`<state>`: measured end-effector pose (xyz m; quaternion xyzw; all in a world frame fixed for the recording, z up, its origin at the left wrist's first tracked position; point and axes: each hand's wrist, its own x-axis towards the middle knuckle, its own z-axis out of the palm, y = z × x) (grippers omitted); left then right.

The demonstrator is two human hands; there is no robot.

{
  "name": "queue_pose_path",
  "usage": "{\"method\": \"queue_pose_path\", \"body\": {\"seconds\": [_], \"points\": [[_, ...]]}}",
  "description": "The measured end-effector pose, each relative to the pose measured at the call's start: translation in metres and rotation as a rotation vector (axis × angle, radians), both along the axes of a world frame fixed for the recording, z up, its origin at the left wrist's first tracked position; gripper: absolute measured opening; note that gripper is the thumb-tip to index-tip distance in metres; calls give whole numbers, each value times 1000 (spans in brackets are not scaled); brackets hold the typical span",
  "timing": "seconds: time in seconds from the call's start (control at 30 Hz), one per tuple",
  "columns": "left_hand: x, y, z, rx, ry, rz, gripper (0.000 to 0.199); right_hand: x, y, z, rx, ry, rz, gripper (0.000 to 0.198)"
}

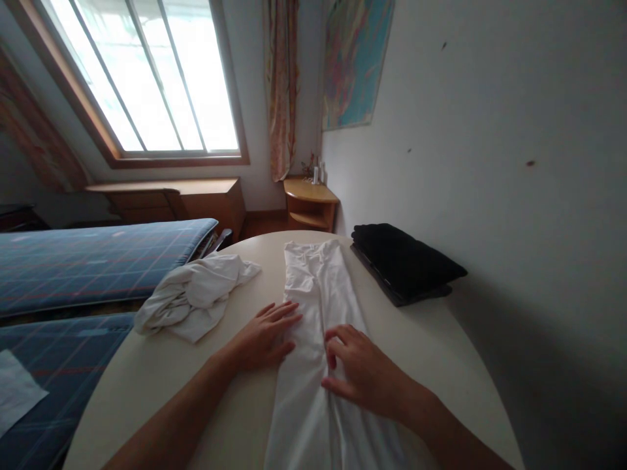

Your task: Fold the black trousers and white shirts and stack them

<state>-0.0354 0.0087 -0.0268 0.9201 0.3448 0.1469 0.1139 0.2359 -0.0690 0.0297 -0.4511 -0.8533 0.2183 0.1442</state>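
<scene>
White trousers (304, 365) lie lengthwise on the round cream table (235, 418), waistband at the far end, the near end running out of view at the bottom. The two legs lie side by side with a dark fold line between them. My left hand (267, 336) rests on the left edge of the cloth, open, its fingers stretched out and lying flat. Over the right leg, beside the middle fold, my right hand (362, 369) touches the fabric with bent fingers and the thumb apart; nothing is gripped in it.
A crumpled white garment (200, 294) lies at the table's left. Folded black clothes (406, 261) are stacked at the right, near the wall (490, 196). Blue plaid cushions (98, 261) adjoin the table's left edge. A wooden corner stand (311, 191) is behind it.
</scene>
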Motion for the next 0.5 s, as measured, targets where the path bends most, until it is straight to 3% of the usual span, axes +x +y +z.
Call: {"method": "queue_pose_path", "body": {"seconds": [0.17, 0.5], "points": [[4, -3, 4, -40, 56, 37, 59, -1, -12, 11, -123, -4, 333, 26], [0, -1, 4, -54, 47, 13, 52, -4, -8, 3, -85, -70, 409, 20]]}}
